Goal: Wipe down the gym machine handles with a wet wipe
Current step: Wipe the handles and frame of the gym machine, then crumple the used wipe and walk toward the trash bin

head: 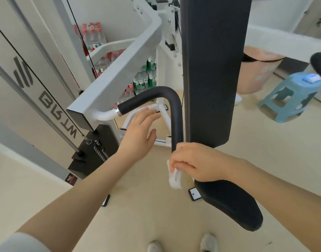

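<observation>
While a gym machine is being looked down on from head height, a white wet wipe [174, 176] is being gripped in the right hand [196, 163], whose fingers are curled round it at the lower end of the black padded handle [171, 106]. Part of the wipe is being left hanging below the knuckles, just beside the front edge of the black seat [230, 204]. That handle is being carried by a white tube [105, 114] coming out of the end of the machine's grey arm [119, 70]; it is bent over at its top and is running down alongside the left edge of the tall black back pad [212, 70]. The left hand [139, 130] is being held out in the space under the bend of the handle, its fingers nearly straight and spread, with nothing being grasped; whether the fingertips are touching the white frame behind them cannot be told. At the far left, black cables [46, 91] and a weight stack [99, 151] are being shown. Packs of bottled water [93, 37] are being seen behind the arm. Towards the right edge, a pale blue stool [290, 99] is being shown on the beige floor [137, 215], and two light shoes [207, 242] are being caught at the bottom edge.
</observation>
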### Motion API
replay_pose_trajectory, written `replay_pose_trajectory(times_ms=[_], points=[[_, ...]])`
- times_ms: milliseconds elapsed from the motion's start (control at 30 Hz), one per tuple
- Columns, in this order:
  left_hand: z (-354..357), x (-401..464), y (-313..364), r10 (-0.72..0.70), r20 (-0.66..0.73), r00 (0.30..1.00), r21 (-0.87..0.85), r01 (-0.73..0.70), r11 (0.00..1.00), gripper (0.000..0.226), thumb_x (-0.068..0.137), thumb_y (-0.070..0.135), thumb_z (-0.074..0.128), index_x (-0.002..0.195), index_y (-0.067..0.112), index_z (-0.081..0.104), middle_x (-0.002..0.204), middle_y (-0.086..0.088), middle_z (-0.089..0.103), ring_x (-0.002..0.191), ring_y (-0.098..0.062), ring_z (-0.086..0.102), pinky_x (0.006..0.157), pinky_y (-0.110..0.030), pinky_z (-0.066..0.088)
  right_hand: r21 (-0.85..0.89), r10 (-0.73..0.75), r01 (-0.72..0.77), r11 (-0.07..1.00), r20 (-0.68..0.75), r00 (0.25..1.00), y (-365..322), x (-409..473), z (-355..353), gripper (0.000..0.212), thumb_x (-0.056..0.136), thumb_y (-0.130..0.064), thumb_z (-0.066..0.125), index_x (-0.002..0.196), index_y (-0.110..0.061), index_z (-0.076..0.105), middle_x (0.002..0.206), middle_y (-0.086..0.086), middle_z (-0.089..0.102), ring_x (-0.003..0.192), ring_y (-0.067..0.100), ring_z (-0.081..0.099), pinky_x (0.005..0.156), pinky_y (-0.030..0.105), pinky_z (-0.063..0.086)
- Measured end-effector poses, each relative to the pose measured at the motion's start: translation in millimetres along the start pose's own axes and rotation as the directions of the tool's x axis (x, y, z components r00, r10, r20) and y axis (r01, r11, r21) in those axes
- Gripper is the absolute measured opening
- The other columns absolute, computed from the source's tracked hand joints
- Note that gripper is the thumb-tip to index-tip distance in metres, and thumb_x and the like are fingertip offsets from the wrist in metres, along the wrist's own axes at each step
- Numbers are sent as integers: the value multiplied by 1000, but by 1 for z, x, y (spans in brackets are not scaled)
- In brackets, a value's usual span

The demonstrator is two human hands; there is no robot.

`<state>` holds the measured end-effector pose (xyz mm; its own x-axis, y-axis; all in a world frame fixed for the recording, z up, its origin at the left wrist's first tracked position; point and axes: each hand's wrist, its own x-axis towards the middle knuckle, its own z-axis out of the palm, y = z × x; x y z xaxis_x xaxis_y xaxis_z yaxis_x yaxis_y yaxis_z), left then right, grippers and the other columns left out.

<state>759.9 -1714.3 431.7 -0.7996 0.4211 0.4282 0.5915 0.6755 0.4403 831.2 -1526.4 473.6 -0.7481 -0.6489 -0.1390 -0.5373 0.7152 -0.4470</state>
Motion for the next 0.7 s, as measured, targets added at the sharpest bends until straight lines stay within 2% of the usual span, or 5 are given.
replay_pose_trajectory(times_ms=[133, 267, 333, 533, 700], points=[[-11, 0, 45, -10, -4, 1000, -139, 9, 990, 34, 92, 7, 43, 123, 11, 56, 124, 1, 57, 121, -15, 48, 102, -14, 31, 155, 54, 25, 988, -487, 872, 16, -16, -14, 20, 94, -14, 46, 96, -13, 66, 88, -4, 62, 83, 9, 55, 77, 28, 47], [-6, 0, 114, -112, 191, 975, -505, 196, 841, 38, 94, 40, 35, 122, 25, 54, 113, 10, 64, 109, -5, 56, 93, -21, 44, 240, 72, 111, 965, -643, 762, 35, -56, -20, 23, 93, -21, 43, 97, -16, 66, 91, 0, 67, 86, 12, 61, 77, 31, 49], [13, 1, 148, -95, 210, 973, -557, 199, 806, 38, 90, 44, 45, 121, 25, 55, 110, 11, 64, 105, -3, 58, 90, -17, 45, 274, 98, 118, 954, -663, 743, 49, -88, -21, 23, 92, -18, 43, 96, -16, 65, 90, 0, 66, 84, 11, 60, 76, 30, 50], [104, 12, 271, -260, 249, 933, -695, 359, 623, 15, 84, 13, 65, 96, 21, 63, 91, 8, 67, 83, -3, 62, 74, -16, 48, 437, 179, 152, 886, -626, 759, 114, -219, -26, 23, 87, -7, 56, 89, -28, 66, 97, -8, 62, 92, 5, 58, 80, 19, 48], [164, 40, 359, -224, 295, 929, -596, 362, 717, 26, 80, 8, 68, 96, 28, 61, 82, 7, 64, 74, -6, 61, 71, -21, 51, 754, 361, 4, 657, -319, 877, 179, -318, -49, 39, 80, 2, 65, 103, -29, 59, 102, -3, 65, 93, 10, 65, 85, 25, 52]])
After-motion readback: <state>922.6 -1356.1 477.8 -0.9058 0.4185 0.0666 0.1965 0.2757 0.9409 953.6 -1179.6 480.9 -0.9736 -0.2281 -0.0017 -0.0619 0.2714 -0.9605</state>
